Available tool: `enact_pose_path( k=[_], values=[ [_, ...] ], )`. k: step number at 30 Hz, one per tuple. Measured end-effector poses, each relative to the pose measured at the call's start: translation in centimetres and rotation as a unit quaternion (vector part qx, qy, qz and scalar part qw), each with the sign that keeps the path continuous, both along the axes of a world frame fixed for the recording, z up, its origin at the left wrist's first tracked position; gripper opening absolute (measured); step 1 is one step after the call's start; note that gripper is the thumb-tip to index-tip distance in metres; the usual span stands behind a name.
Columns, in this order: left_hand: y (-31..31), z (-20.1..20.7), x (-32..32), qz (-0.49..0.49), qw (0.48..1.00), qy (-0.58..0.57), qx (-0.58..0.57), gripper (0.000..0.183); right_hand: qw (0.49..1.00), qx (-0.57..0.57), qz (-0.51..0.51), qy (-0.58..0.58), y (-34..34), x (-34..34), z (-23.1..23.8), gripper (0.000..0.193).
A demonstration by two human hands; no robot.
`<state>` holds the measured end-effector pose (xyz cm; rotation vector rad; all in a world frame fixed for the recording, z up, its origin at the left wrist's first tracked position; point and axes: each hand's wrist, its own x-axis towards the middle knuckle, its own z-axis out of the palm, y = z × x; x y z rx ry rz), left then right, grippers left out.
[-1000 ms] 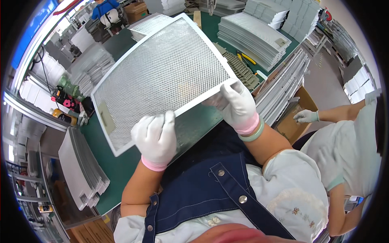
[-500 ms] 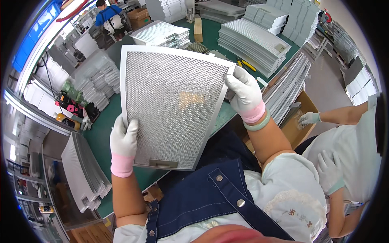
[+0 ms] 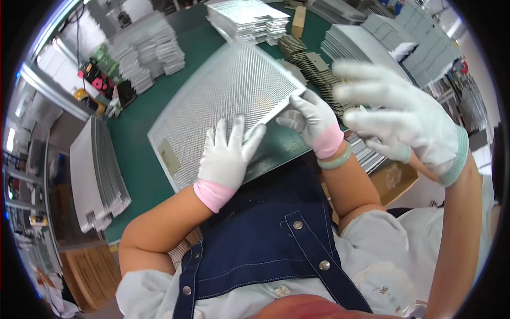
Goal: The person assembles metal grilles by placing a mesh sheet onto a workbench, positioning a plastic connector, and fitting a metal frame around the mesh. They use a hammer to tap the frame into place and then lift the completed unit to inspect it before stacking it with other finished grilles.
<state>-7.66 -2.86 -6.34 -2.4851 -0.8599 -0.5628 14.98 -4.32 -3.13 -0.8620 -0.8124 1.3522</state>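
a mesh panel (image 3: 212,90) with a pale frame is over the green counter (image 3: 129,138), its tan inset (image 3: 170,158) toward the person's left; its far edge is too blurred to tell whether it rests there. the left hand (image 3: 226,157), in a white glove with a pink cuff, is spread over the near part of the mesh, fingers straight and unclenched. the right hand (image 3: 317,119) has its fingers pinched on the panel's right-hand corner. beyond that corner lie rows of tan pieces (image 3: 314,65) and a wooden block (image 3: 298,22), with silvery stacked panels (image 3: 249,17) just left of the block. at the right, a co-worker's gloved hand (image 3: 409,109) is raised, fingers apart
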Motion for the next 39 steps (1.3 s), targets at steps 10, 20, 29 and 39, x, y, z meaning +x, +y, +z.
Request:
enact_pose_path(
  k=[10, 20, 29, 39],
  values=[
    [-0.5, 1.5, 3.8, -0.092, 0.985, -0.046, -0.14, 0.064, 0.957, 0.156, -0.211, -0.121, -3.9, 3.9, -5.2, 0.044],
    [-2.2, 0.8, 5.7, -0.125, 0.984, -0.065, -0.109, 0.061, 0.846, 0.264, -0.354, -0.299, -5.6, 4.3, -3.6, 0.035],
    [-1.7, 2.1, 6.5, -0.119, 0.975, -0.087, -0.163, 0.062, 0.827, 0.208, -0.359, -0.379, -7.1, 4.1, -2.5, 0.012],
    [-0.3, 0.6, 7.2, -0.216, 0.869, -0.2, -0.399, 0.059, 0.982, 0.148, -0.051, -0.102, -5.3, -2.1, -7.2, 0.089]
  ],
)
